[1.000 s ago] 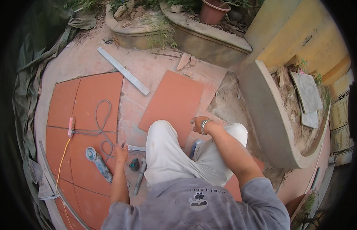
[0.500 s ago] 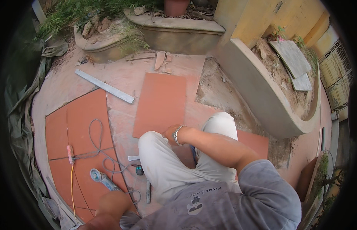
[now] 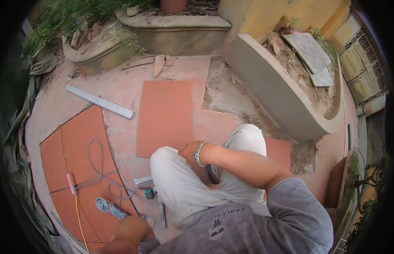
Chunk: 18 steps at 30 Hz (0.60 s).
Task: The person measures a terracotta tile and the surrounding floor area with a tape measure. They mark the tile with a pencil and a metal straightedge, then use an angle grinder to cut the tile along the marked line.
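My right hand (image 3: 189, 152), with a chain bracelet at its wrist, is at the inner side of my raised left knee (image 3: 165, 158). The knee hides most of its fingers. Just beyond it a large terracotta tile (image 3: 165, 114) lies flat on the ground. Of my left arm only a bent part shows at the lower edge; the left hand is out of sight. Beside that arm a blue angle grinder (image 3: 111, 208) lies on more terracotta tiles (image 3: 83, 146), its rear end hidden by the arm.
A grey metal straightedge (image 3: 99, 101) lies at left. A cable runs to a red connector (image 3: 70, 183). A teal-black tape measure (image 3: 149, 193) and a grey bar (image 3: 162, 215) lie by my leg. Broken tile pieces (image 3: 159, 65) sit ahead; a curved planter wall (image 3: 277, 86) stands at right.
The whole view has shifted, with the ground and planters moving left in the picture. My right hand stays by the left knee, and the grinder lies where it was.
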Tool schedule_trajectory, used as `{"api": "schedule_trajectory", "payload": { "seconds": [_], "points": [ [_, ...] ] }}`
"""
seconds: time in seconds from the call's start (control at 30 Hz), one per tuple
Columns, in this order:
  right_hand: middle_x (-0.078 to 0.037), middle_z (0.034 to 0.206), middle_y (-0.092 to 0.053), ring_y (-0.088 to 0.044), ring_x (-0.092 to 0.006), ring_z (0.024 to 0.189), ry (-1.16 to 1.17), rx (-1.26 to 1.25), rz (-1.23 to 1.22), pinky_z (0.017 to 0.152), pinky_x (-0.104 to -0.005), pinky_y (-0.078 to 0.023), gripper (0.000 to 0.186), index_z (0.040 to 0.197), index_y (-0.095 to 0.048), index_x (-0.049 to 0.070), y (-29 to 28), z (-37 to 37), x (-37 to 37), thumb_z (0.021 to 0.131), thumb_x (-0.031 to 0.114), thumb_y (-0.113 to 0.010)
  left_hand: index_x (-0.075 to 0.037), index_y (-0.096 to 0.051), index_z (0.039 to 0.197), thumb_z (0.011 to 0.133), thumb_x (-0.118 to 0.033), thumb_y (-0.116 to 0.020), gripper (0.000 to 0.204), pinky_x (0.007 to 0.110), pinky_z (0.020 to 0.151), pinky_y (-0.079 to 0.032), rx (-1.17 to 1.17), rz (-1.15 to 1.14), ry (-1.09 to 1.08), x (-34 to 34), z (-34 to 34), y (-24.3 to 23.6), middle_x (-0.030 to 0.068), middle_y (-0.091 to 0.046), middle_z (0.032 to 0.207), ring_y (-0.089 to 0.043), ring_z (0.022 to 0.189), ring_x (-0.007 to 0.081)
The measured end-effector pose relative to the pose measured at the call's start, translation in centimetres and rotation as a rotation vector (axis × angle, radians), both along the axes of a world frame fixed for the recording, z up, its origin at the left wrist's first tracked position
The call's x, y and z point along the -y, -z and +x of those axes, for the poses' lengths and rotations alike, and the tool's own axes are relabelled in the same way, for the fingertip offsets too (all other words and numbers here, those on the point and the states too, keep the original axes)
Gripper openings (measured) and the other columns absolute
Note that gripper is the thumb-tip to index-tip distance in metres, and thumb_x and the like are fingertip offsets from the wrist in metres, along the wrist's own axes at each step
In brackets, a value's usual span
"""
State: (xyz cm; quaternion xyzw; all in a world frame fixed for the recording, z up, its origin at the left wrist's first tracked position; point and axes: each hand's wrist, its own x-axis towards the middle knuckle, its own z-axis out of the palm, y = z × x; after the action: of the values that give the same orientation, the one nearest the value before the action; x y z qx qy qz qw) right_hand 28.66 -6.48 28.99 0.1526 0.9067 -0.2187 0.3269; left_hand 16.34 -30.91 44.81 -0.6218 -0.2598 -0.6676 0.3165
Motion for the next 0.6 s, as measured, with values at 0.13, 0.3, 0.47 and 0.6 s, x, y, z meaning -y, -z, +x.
{"api": "schedule_trajectory", "payload": {
  "seconds": [0.13, 0.3, 0.47, 0.6],
  "points": [
    [-0.021, 0.117, -0.065, -0.065, -0.0374, 0.111, 0.022, -0.029, -0.022, 0.089, -0.0482, -0.054, 0.037, 0.123, -0.062, 0.007, -1.3, 1.1, 0.5, 0.092, 0.026, -0.065, 0.001, -0.065, 0.116, 0.1, -0.028, -0.047, 0.037, 0.05, 0.097, -0.05, 0.077, -0.375, -0.636, -1.6, -1.8, 5.5, 0.018, -0.069, 0.107, -0.066, 0.099, 0.0309],
    [-0.022, 0.115, -0.064, -0.065, -0.039, 0.108, 0.032, -0.054, -0.072, 0.087, -0.0493, -0.054, 0.035, 0.121, -0.061, 0.006, -2.2, 2.5, 0.8, 0.093, 0.027, -0.064, 0.004, -0.068, 0.114, 0.093, -0.008, -0.058, 0.026, 0.038, 0.093, -0.05, 0.779, -1.345, -0.331, -5.9, -10.1, 21.4, 0.0211, -0.07, 0.114, -0.065, 0.108, 0.0322],
    [-0.022, 0.12, -0.065, -0.064, -0.0387, 0.113, 0.093, -0.049, -0.063, 0.09, -0.0492, -0.054, 0.039, 0.124, -0.061, 0.004, -2.2, 4.0, 0.6, 0.094, 0.028, -0.065, -0.003, -0.066, 0.115, 0.083, -0.018, -0.072, 0.035, 0.046, 0.093, -0.051, 0.322, -2.09, -0.609, -3.6, -9.3, 40.2, 0.0205, -0.065, 0.115, -0.062, 0.108, 0.0387],
    [-0.021, 0.121, -0.064, -0.064, -0.0384, 0.112, 0.14, -0.051, -0.06, 0.088, -0.0481, -0.055, 0.038, 0.124, -0.06, 0.005, -1.9, 4.8, 0.5, 0.094, 0.029, -0.065, -0.009, -0.063, 0.123, 0.083, -0.023, -0.073, 0.044, 0.051, 0.102, -0.046, 0.212, -2.291, -0.688, -1.0, -6.6, 45.4, 0.0177, -0.056, 0.133, -0.055, 0.123, 0.0377]
  ]
}}
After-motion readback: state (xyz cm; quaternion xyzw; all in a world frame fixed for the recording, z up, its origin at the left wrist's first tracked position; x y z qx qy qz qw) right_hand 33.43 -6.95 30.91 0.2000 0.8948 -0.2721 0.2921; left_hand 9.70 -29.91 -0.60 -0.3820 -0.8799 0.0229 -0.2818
